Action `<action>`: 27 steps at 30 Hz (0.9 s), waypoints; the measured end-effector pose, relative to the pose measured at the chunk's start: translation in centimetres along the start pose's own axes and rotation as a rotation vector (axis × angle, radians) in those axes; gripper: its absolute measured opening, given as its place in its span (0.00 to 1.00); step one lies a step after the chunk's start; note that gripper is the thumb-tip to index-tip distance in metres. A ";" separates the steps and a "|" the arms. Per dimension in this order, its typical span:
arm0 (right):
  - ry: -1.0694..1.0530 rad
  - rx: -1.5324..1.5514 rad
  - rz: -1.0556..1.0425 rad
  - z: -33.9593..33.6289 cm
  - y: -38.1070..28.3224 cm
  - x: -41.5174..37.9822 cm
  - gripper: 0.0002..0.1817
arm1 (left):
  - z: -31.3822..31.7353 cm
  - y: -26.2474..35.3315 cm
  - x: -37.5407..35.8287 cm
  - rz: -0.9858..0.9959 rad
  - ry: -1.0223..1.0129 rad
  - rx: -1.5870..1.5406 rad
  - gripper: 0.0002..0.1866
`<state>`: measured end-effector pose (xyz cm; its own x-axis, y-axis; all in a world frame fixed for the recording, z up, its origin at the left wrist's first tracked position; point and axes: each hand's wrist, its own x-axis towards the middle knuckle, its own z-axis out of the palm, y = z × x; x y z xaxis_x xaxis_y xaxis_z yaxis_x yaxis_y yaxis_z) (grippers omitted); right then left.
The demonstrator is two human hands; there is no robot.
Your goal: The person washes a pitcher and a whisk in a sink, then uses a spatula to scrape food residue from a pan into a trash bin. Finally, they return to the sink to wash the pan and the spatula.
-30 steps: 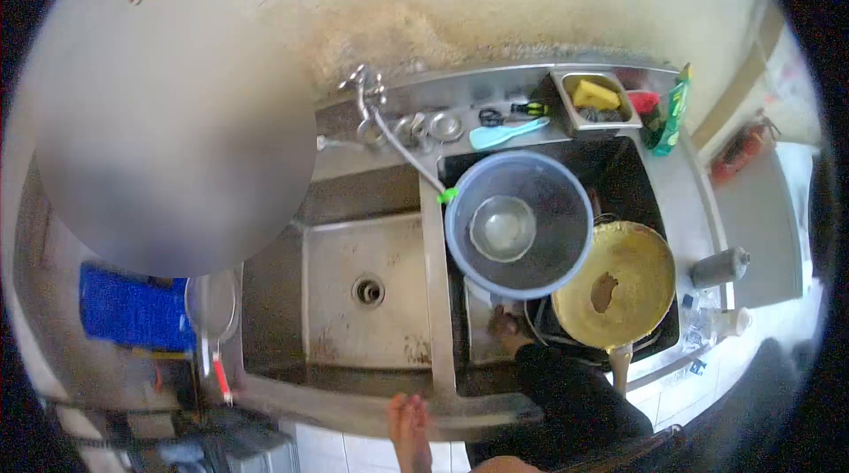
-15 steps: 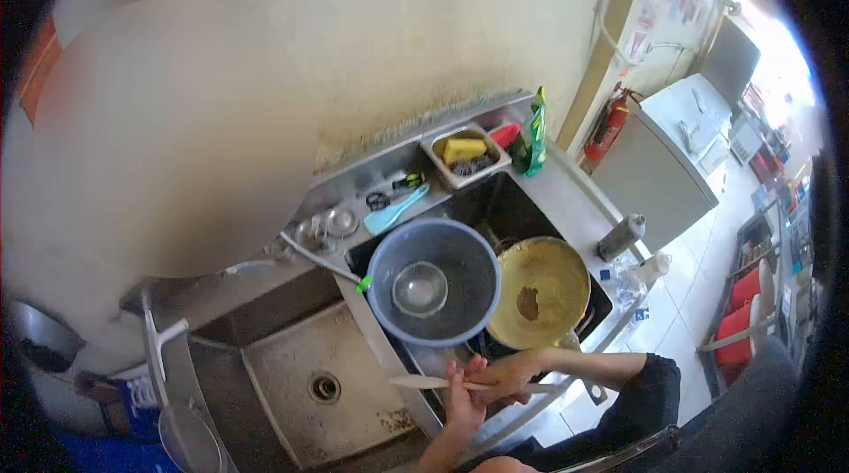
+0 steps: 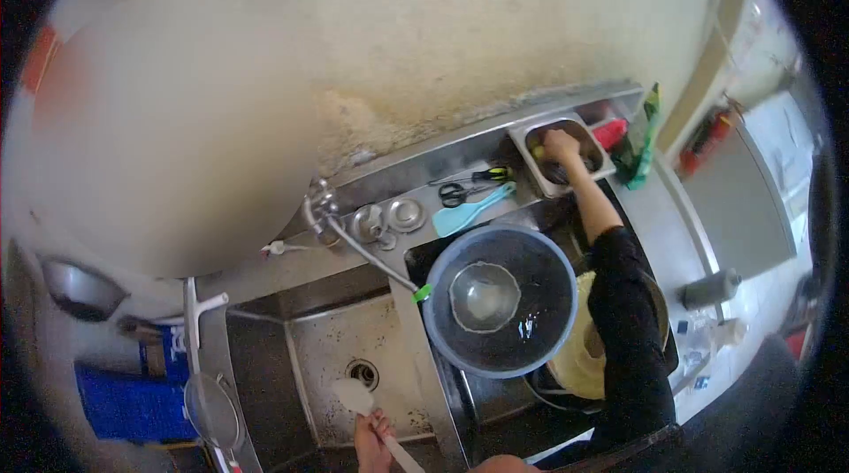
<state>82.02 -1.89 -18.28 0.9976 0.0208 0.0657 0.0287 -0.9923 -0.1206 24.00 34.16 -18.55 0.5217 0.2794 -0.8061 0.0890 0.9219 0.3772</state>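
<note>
My left hand [image 3: 375, 440] is closed round the handle of a white spatula [image 3: 355, 396], its pale head above the left sink basin. With my right arm stretched out, my right hand [image 3: 560, 147] reaches into the square metal container [image 3: 523, 139] at the back ledge. Its fingers are bent over a yellow sponge, mostly hidden under them, beside dark scourers. A blue-grey basin [image 3: 500, 237] holds a clear bowl [image 3: 485, 298]. The yellow-coated pan [image 3: 579, 358] sits in the right sink, partly behind my sleeve.
A faucet hose [image 3: 371, 258] with a green end runs to the basin. Scissors [image 3: 453, 194] and a light blue spatula [image 3: 460, 215] lie on the ledge. At right stands a grey bottle [image 3: 711, 290]; a strainer [image 3: 212, 411] hangs at left.
My right hand has left the white spatula and moved up into the metal container. My left hand, still holding the spatula, is now lower left. The view has shifted, so the sinks appear further right.
</note>
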 end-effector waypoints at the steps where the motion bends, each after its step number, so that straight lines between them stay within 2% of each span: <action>1: 0.073 -0.057 -0.037 -0.2 0.4 0.4 0.11 | 1.6 -0.2 -0.4 0.034 0.032 0.018 0.09; 2: 0.157 -0.135 0.030 -0.9 0.3 0.0 0.12 | 2.1 -0.2 -0.5 0.003 -0.007 0.013 0.10; 3: 0.126 -0.059 -0.031 -5.8 -1.6 -3.8 0.12 | 2.2 -0.2 -0.5 -0.030 -0.038 0.005 0.11; 5: 0.406 0.069 -0.106 -7.1 -1.8 -6.9 0.11 | 4.1 0.1 -0.2 0.080 -0.029 0.096 0.14; 6: 0.556 0.065 -0.290 -9.9 -3.0 -10.1 0.13 | 4.8 0.6 -0.5 0.100 -0.103 0.142 0.15; 7: 0.589 0.104 -0.356 -11.6 -4.0 -11.8 0.16 | 5.2 1.1 -0.9 0.121 -0.181 0.189 0.16; 8: 0.550 0.211 -0.325 -13.0 -5.1 -13.5 0.16 | 5.4 1.5 -0.8 0.117 -0.204 0.200 0.17; 10: 0.664 0.271 -0.507 -14.1 -6.0 -16.5 0.16 | 4.5 2.0 -1.2 0.101 -0.222 0.196 0.17; 12: 0.360 0.631 -0.405 -16.0 -8.9 -23.0 0.19 | 4.1 3.2 -1.8 0.139 -0.364 0.294 0.18; 13: 0.541 0.672 -0.444 -14.6 -10.2 -26.2 0.19 | 3.8 3.9 -2.5 0.132 -0.376 0.278 0.18; 14: 0.176 0.987 -0.219 -15.5 -12.4 -30.0 0.22 | 3.5 4.4 -3.3 0.130 -0.432 0.299 0.17; 15: 0.102 1.005 -0.228 -15.5 -15.1 -34.0 0.23 | 2.9 4.7 -4.2 0.130 -0.485 0.324 0.16; 16: -0.202 1.176 -0.239 -12.8 -16.3 -36.4 0.25 | 2.2 5.2 -4.9 0.129 -0.494 0.316 0.16; 17: -0.265 1.425 0.017 -12.8 -21.5 -41.1 0.26 | 1.6 5.6 -5.4 0.108 -0.503 0.357 0.17; 18: -0.553 1.609 0.237 -10.9 -24.8 -44.0 0.29 | 0.9 5.9 -5.8 0.087 -0.509 0.400 0.17; 19: -0.681 1.712 0.313 -9.8 -28.6 -46.6 0.28 | 0.4 6.2 -6.0 0.099 -0.523 0.404 0.14; 20: -0.722 1.787 0.284 -9.1 -32.2 -48.5 0.29 | -0.2 6.6 -6.3 0.103 -0.528 0.402 0.14; 21: -0.429 1.625 0.092 -5.0 -34.7 -50.0 0.29 | -0.8 7.0 -6.5 0.062 -0.439 0.403 0.15; 22: -0.146 1.443 -0.090 -4.1 -37.4 -51.9 0.29 | -1.4 7.7 -6.3 0.025 -0.350 0.406 0.17; 23: -0.148 1.127 -0.176 -3.6 -38.3 -54.5 0.28 | -3.1 8.5 -4.5 -0.058 -0.387 0.420 0.21; 24: -0.143 0.814 -0.253 -5.9 -39.5 -56.9 0.27 | -3.8 9.3 -5.0 -0.041 -0.387 0.425 0.21; 25: -0.085 0.775 -0.404 -5.0 -40.0 -58.0 0.25 | -4.2 10.1 -5.7 0.023 -0.294 0.516 0.22; 26: -0.085 0.787 -0.405 -3.7 -40.8 -57.3 0.25 | -5.3 10.4 -6.2 0.079 -0.194 0.606 0.24; 27: -0.211 0.727 -0.365 -2.5 -41.5 -56.4 0.23 | -8.8 9.0 -2.9 0.032 -0.287 0.612 0.27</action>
<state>24.37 37.82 -14.54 0.9065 0.4197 0.0464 0.3132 -0.5947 -0.7404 15.80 44.00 -16.85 0.7295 0.1434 -0.6688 0.4902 0.5724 0.6574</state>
